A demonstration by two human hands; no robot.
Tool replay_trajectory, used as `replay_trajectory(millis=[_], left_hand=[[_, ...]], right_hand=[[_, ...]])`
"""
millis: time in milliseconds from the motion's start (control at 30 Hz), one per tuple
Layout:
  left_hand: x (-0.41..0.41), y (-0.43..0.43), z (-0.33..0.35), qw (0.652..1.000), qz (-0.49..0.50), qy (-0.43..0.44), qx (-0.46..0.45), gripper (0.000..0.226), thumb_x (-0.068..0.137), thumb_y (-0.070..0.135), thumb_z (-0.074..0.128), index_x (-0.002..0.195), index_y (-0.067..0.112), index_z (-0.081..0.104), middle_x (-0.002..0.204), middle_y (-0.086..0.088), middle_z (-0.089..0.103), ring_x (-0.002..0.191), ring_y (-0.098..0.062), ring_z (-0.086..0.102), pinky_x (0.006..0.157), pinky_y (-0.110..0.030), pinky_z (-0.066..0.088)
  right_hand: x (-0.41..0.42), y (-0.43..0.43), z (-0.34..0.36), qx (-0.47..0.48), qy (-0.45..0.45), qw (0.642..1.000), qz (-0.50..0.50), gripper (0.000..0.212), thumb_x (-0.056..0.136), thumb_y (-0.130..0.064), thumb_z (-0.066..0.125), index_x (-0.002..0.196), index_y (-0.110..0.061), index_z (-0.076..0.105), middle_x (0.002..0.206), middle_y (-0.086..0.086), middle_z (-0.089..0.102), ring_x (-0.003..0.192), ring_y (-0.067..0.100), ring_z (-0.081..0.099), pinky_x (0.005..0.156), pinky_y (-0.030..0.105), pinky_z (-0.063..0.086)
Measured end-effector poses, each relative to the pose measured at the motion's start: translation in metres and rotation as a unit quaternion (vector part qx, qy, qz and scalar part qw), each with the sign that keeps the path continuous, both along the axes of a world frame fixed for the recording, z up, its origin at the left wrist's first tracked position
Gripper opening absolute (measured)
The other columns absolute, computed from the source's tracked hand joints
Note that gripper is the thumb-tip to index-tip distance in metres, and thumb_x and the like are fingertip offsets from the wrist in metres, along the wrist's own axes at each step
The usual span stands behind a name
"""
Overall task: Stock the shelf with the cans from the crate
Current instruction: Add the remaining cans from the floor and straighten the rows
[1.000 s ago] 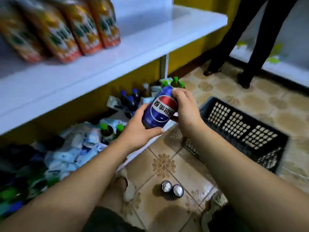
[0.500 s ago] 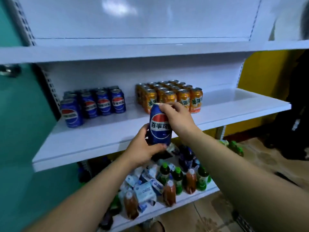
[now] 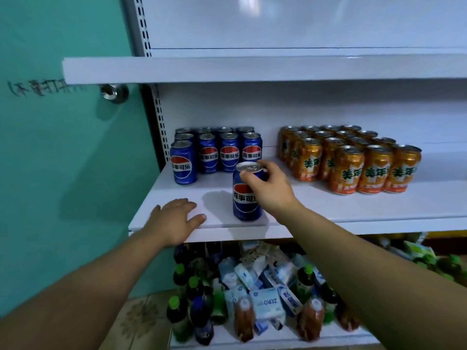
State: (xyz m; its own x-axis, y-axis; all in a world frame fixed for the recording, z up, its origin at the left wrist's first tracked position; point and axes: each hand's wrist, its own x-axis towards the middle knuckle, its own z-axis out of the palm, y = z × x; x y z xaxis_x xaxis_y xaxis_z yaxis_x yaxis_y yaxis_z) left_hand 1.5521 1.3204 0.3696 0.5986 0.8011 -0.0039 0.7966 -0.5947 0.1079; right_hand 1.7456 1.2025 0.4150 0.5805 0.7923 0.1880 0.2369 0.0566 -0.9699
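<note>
A blue Pepsi can stands upright near the front edge of the white middle shelf. My right hand grips it around the top rim. My left hand lies flat, fingers spread, on the shelf's front left corner, apart from the can. Behind, a block of several blue Pepsi cans stands at the back left. A block of several orange cans fills the back right. The crate is out of view.
A teal wall with a metal knob bounds the left side. An upper white shelf hangs above. The bottom shelf holds bottles and white packets.
The view has swung up from the floor and crate to the shelf. The can has gone from both hands onto the shelf; my left hand has let go and now rests on the shelf edge.
</note>
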Motion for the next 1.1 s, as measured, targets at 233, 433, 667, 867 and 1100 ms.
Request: replay_trajectory(millis=[233,433,667,867,1100], left_hand=[[-0.001,0.022,-0.005,1.0,0.014,0.021,-0.018,0.07,0.091,0.067,0.023,0.151,0.032,0.012,0.16,0.007,0.004,0.147,-0.013,0.002,0.118,-0.049,0.001],[-0.001,0.022,-0.007,1.0,0.015,0.003,-0.005,0.069,0.09,0.067,0.027,0.149,0.033,0.016,0.16,0.008,0.007,0.147,-0.012,0.004,0.118,-0.048,0.002],[-0.001,0.025,-0.007,1.0,0.017,0.002,-0.01,0.071,0.089,0.069,0.025,0.15,0.034,0.014,0.16,0.008,0.005,0.147,-0.013,0.002,0.118,-0.048,0.001],[-0.001,0.024,-0.007,1.0,0.016,-0.006,-0.012,0.071,0.089,0.07,0.026,0.15,0.035,0.014,0.16,0.01,0.004,0.147,-0.012,0.001,0.118,-0.048,0.0],[-0.002,0.025,-0.009,1.0,0.015,-0.013,-0.011,0.071,0.088,0.069,0.026,0.149,0.035,0.015,0.16,0.01,0.005,0.147,-0.012,0.001,0.118,-0.047,0.0]], right_hand=[[0.0,0.042,-0.009,0.006,-0.047,0.998,0.037,0.063,0.09,-0.035,0.064,0.145,-0.032,0.031,0.133,-0.007,0.049,0.121,0.015,0.048,0.097,0.034,0.043],[-0.006,0.083,-0.009,-0.018,-0.089,0.995,0.045,0.06,0.091,-0.035,0.062,0.144,-0.028,0.034,0.143,0.001,0.046,0.129,0.023,0.046,0.1,0.037,0.044],[-0.012,0.112,-0.015,-0.054,-0.149,0.985,0.067,0.084,0.087,-0.026,0.07,0.151,-0.031,0.016,0.148,0.001,0.041,0.133,0.023,0.043,0.103,0.037,0.039],[-0.01,0.133,-0.009,-0.081,-0.173,0.979,0.075,0.082,0.09,-0.027,0.065,0.153,-0.027,0.012,0.152,0.001,0.037,0.136,0.023,0.039,0.104,0.035,0.037],[-0.007,0.155,-0.014,-0.08,-0.147,0.984,0.061,0.078,0.088,-0.03,0.068,0.15,-0.027,0.022,0.151,0.0,0.038,0.136,0.023,0.04,0.109,0.042,0.038]])
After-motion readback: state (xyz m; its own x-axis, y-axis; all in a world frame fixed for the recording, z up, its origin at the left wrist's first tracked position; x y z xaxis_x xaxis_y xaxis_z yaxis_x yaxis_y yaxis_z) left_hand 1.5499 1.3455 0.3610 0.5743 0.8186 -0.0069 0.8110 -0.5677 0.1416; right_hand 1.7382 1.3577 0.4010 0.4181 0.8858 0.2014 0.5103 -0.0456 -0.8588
